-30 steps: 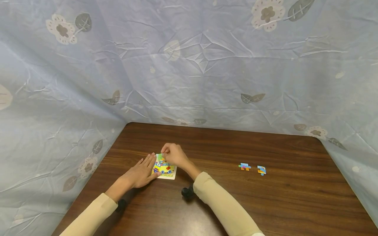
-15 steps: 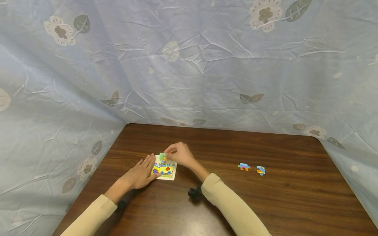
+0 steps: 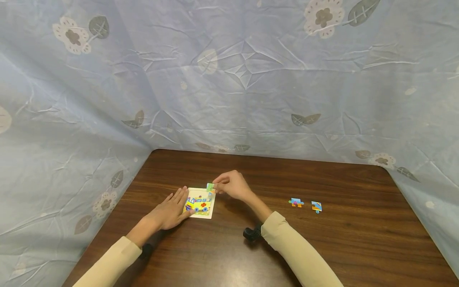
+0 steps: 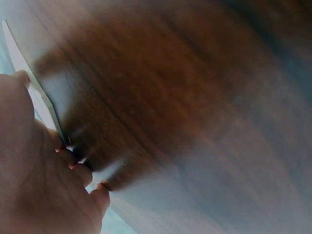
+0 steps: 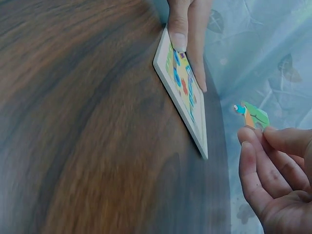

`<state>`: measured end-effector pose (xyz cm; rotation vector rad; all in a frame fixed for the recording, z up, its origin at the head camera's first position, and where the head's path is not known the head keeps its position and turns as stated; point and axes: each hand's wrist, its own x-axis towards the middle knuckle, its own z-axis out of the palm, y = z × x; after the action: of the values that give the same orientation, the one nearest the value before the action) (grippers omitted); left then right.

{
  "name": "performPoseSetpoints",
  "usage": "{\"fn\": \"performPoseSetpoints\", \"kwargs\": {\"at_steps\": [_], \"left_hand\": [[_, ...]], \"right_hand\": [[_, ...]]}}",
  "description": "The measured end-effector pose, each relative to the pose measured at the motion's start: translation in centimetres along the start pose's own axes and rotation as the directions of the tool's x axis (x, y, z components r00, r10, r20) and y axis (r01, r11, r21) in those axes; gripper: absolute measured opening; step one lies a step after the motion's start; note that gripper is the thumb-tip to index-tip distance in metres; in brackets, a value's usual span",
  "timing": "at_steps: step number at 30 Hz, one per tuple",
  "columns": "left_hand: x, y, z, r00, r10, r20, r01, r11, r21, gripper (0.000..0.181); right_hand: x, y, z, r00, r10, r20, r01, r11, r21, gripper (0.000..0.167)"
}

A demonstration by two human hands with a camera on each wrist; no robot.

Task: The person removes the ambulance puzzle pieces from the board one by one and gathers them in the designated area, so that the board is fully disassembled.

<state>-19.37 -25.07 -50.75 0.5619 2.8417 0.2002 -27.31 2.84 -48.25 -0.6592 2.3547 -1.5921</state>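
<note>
Just plain, pale beige long sleeves (image 3: 109,261) tbh, with a chunky black gadget (image 3: 252,234) by the right cuff (image 3: 274,224) and a dark bit (image 3: 146,251) by the left cuff (image 3: 131,246).

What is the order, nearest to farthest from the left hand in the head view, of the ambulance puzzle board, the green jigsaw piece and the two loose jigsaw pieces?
1. Ambulance puzzle board: touched by the left hand.
2. Green jigsaw piece: pinched in the right hand.
3. Left loose jigsaw piece: on the table, farther right.
4. Right loose jigsaw piece: farthest right.
</note>
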Motion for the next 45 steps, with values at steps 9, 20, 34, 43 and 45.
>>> {"fn": "performPoseSetpoints", "kwargs": {"at_steps": [9, 20, 34, 43, 45], "left_hand": [[-0.1, 0.0, -0.3, 1.0, 0.006, -0.015, -0.005, 0.999, 0.033, 0.091], [-0.1, 0.0, -0.2, 0.999, 0.005, -0.031, -0.003, 0.998, 0.057, 0.089], [-0.3, 0.0, 0.0, 0.999, 0.011, -0.03, -0.01, 0.999, 0.042, 0.088], [-0.4, 0.4, -0.1, 0.999, 0.013, -0.033, -0.011, 0.999, 0.042, 0.087], [-0.4, 0.4, 0.0, 0.999, 0.013, -0.035, -0.012, 0.999, 0.042, 0.087]], "right_hand": [[-1.5, -0.2, -3.0, 1.0, -0.004, 0.002, 0.004, 1.0, 0.011, 0.011], [-3.8, 0.7, -7.1, 1.0, 0.023, -0.015, -0.023, 0.999, -0.023, 0.015], [-6.6, 3.1, -12.4, 0.993, 0.111, -0.035, -0.112, 0.993, -0.04, 0.019], [-8.6, 4.8, -14.6, 0.986, 0.166, -0.001, -0.166, 0.986, -0.031, 0.021], [-8.9, 5.3, -15.0, 0.983, 0.184, 0.008, -0.183, 0.982, -0.036, 0.022]]}}
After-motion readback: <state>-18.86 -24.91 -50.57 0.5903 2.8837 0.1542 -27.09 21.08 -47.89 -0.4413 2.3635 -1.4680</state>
